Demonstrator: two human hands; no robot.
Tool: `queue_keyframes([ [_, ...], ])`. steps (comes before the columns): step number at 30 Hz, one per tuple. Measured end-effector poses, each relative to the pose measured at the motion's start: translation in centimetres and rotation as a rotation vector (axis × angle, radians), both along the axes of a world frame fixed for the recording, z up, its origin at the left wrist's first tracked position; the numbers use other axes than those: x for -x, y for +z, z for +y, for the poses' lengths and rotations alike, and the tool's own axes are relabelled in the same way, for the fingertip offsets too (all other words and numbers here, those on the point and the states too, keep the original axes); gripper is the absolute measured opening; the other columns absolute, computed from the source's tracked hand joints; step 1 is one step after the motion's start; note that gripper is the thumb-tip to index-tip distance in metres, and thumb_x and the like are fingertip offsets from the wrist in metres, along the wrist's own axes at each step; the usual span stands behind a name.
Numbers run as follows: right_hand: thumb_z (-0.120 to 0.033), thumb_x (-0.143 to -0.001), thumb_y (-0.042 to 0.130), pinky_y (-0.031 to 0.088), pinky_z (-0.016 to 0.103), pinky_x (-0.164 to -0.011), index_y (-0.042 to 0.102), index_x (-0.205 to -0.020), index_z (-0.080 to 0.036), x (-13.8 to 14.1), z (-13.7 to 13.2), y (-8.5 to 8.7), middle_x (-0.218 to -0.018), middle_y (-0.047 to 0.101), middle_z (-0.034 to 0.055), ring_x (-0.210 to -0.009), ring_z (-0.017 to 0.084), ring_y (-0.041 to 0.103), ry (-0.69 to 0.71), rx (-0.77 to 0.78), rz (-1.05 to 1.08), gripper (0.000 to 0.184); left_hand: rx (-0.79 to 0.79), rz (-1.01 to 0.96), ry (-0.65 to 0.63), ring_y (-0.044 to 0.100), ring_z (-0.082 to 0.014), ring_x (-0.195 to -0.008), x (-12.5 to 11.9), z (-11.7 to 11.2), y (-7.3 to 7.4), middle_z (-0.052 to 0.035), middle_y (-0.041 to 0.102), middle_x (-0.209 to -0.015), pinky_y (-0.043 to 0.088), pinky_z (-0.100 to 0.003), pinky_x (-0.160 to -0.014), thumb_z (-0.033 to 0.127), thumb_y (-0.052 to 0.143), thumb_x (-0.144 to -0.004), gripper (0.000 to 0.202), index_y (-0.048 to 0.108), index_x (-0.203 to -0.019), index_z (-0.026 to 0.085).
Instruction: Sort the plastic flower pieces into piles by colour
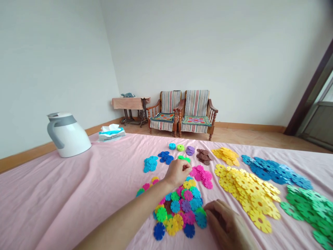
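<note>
- Grip of the left hand (pixel 178 173): fingers curl in toward the thumb over the far edge of the mixed heap (pixel 175 206); whether the tips meet, or pinch a disc, cannot be told.
- Grip of the right hand (pixel 227 222): fingers bend loosely, tips just beside the right edge of the mixed heap; whether they touch the teal disc (pixel 201 219) there, or hold anything, cannot be made out.
- Mixed heap: slotted plastic discs of many colours overlap on the pink-covered tabletop (pixel 65 201), partly hidden by the left forearm.
- Done, as far as shows: single-colour groups surround the mixed heap. Beyond it lie a light blue pile (pixel 150 164), a dark blue pile (pixel 165 157) and a bright green pile (pixel 184 159), with a blue stack (pixel 172 146), a lime stack (pixel 180 148) and a purple pile (pixel 190 150) farther off.
- Beyond and to the right of the mixed heap: a pink pile (pixel 202 176), a brown pile (pixel 204 157) and an orange pile (pixel 225 156).
- Right of the mixed heap: a broad yellow pile (pixel 248 191), then a large blue pile (pixel 275 170) and a large green pile (pixel 312 211).
- Left over: the mixed heap itself, pink, yellow, green, blue and purple discs together. Sorting by colour seems well along, since grouped discs appear to outnumber mixed ones.
</note>
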State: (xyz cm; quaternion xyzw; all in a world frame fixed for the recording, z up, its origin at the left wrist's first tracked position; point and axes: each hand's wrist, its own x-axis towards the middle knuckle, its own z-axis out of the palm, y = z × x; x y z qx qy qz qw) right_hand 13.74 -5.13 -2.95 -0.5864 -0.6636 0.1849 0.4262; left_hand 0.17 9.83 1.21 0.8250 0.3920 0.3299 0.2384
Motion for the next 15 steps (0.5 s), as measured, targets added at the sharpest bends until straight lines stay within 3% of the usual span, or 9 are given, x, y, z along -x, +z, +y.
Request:
queue_keyframes([
  [4, -0.036, -0.09, 0.041, 0.044, 0.025, -0.062, 0.06, -0.077, -0.02, -0.3, -0.1, 0.2, -0.073, 0.062, 0.0039, -0.07, 0.017, 0.06, 0.034, 0.032, -0.075, 0.027, -0.003, -0.006, -0.015, 0.062, -0.0174, -0.063, -3.1, 0.7, -0.7, -0.0057, 0.069, -0.065, 0.042, -0.025, -0.056, 0.013, 0.052, -0.073, 0.02, 0.07, -0.065, 0.015],
  [7, -0.033, -0.09, 0.04, 0.044, 0.025, -0.063, 0.059, -0.079, -0.02, -0.4, -0.1, 0.2, -0.074, 0.061, 0.0037, -0.071, 0.016, 0.059, 0.043, 0.031, -0.106, 0.026, -0.001, -0.016, -0.008, 0.064, -0.0192, -0.067, -3.7, 1.0, -1.2, -0.0065, 0.071, -0.068, 0.044, -0.025, -0.06, 0.014, 0.052, -0.074, 0.021, 0.071, -0.065, 0.015],
  [11, -0.032, -0.09, 0.042, 0.043, 0.024, -0.064, 0.058, -0.078, -0.021, -0.4, -0.1, -0.1, -0.074, 0.061, 0.003, -0.071, 0.016, 0.059, 0.051, 0.027, -0.116, 0.023, 0.008, -0.044, 0.047, 0.064, -0.0182, -0.068, -2.0, 1.2, -1.2, -0.006, 0.071, -0.075, 0.046, -0.025, -0.061, 0.018, 0.052, -0.076, 0.021, 0.073, -0.078, 0.016],
  [15, -0.034, -0.091, 0.04, 0.042, 0.025, -0.063, 0.058, -0.077, -0.021, -0.2, 0.1, -0.4, -0.073, 0.06, 0.0031, -0.071, 0.017, 0.058, 0.037, 0.007, -0.11, 0.026, 0.091, -0.023, 0.012, 0.06, -0.0141, -0.058, 2.0, 0.7, -0.3, -0.0025, 0.068, -0.066, 0.044, -0.022, -0.054, 0.019, 0.053, -0.076, 0.021, 0.072, -0.083, 0.015],
])
